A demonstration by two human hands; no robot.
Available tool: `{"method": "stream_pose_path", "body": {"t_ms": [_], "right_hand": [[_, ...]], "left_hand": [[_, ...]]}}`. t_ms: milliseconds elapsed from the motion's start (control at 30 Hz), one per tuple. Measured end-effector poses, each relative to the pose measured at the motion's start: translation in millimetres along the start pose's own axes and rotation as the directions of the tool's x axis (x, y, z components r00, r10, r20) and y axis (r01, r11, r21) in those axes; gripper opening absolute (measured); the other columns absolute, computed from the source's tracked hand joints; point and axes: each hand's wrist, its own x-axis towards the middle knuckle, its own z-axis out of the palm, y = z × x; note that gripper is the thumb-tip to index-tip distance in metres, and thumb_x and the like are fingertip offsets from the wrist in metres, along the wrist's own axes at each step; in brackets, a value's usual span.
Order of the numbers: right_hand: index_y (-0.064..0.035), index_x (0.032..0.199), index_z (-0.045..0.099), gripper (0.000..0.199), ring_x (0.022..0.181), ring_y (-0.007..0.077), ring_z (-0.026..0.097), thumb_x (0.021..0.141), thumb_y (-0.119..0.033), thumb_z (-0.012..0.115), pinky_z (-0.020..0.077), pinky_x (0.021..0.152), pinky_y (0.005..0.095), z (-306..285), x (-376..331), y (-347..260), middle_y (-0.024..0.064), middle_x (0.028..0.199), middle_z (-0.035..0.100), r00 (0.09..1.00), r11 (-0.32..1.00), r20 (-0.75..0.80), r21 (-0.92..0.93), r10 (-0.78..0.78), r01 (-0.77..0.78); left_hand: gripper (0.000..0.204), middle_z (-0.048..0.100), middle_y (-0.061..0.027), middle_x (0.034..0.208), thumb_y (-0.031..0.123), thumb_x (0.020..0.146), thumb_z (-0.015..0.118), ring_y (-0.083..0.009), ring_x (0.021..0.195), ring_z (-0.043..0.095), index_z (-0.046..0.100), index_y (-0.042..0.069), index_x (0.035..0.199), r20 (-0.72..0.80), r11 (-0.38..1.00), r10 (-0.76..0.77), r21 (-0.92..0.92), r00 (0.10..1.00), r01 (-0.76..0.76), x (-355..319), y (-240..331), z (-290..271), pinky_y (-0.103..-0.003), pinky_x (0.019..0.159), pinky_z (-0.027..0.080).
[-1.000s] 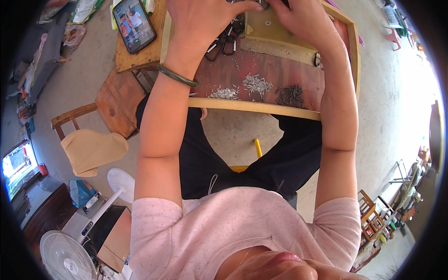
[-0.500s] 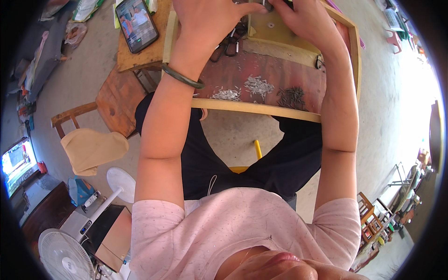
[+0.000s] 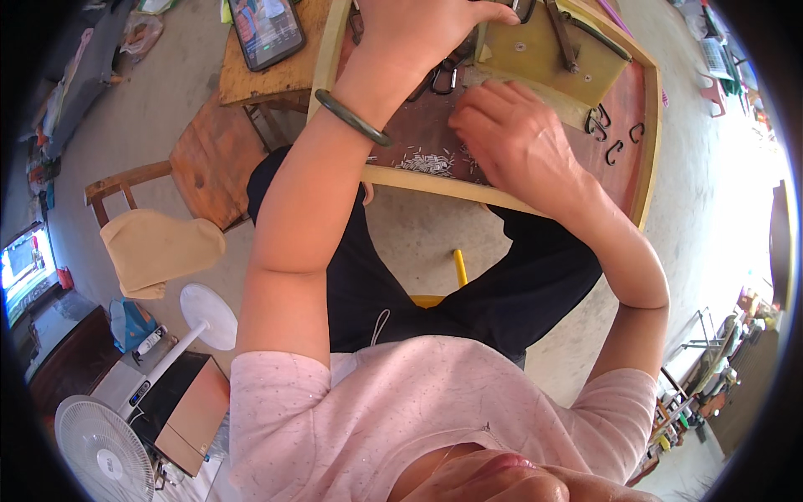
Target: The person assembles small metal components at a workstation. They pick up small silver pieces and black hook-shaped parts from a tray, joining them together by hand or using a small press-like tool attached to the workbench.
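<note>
My left hand (image 3: 427,29), a dark bangle on its wrist, reaches across the tray at the upper edge of the view. Its thumb meets a black carabiner (image 3: 525,10), which it seems to grip; the other fingertips are cut off or hidden. My right hand (image 3: 523,142) is down over the tray's near side with its fingers curled together at the small metal pieces. Whatever its fingertips hold is hidden. Beside it lies a pile of short silver pins (image 3: 428,163). Several black carabiners (image 3: 443,79) rest between the hands, and black hook-shaped pieces (image 3: 615,152) lie to the right.
The wooden-rimmed tray (image 3: 468,191) spans my knees. On it stands a yellowish plate (image 3: 535,50) with a metal lever (image 3: 562,38). A phone (image 3: 268,33) lies on the wooden table (image 3: 242,79) at left. A white fan (image 3: 104,456) stands lower left.
My right hand has left the plate beside my left hand and come down toward me onto the small pieces, covering part of the piles. The view has shifted slightly, exposing the lever and hook pieces.
</note>
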Motion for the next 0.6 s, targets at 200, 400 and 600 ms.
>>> {"method": "stream_pose_path", "body": {"t_ms": [200, 400, 600], "right_hand": [[-0.0050, 0.084, 0.065, 0.014, 0.085, 0.0253, 0.062, 0.071, -0.009, 0.067, 0.0503, 0.075, 0.0372, -3.6, 1.4, 12.0, 0.0070, 0.088, 0.060, 1.000, 0.996, 0.009, -0.092, 0.010, -0.009], [-0.0070, 0.081, 0.064, 0.010, 0.089, 0.0217, 0.061, 0.072, -0.012, 0.065, 0.0491, 0.075, 0.0332, 3.0, 3.4, 12.5, 0.0050, 0.088, 0.059, 0.991, 0.972, 0.061, -0.197, -0.122, 0.132], [-0.0090, 0.082, 0.064, 0.009, 0.093, 0.0211, 0.060, 0.075, -0.014, 0.065, 0.0487, 0.080, 0.0332, 3.6, 9.3, 5.2, 0.0039, 0.090, 0.059, 0.951, 0.898, 0.176, -0.322, -0.255, 0.300]], "left_hand": [[0.063, 0.059, -0.0100, 0.096, 0.048, 0.063, 0.092, -0.0287, 0.102, 0.057, 0.062, 0.005, 0.097, 0.012, 1.000, -0.025, 0.001, 1.000, 0.025, -0.1, -1.0, 0.0, -0.045, 0.102, 0.036], [0.063, 0.060, -0.0101, 0.097, 0.048, 0.063, 0.092, -0.0285, 0.102, 0.057, 0.062, 0.005, 0.098, -0.001, 1.000, -0.015, -0.001, 1.000, 0.015, -0.7, -0.4, -0.2, -0.046, 0.102, 0.036], [0.063, 0.061, -0.0110, 0.100, 0.046, 0.063, 0.093, -0.0287, 0.105, 0.057, 0.063, 0.005, 0.100, -0.021, 1.000, -0.007, -0.013, 1.000, 0.006, -0.8, -1.0, 3.1, -0.046, 0.102, 0.035]]}}
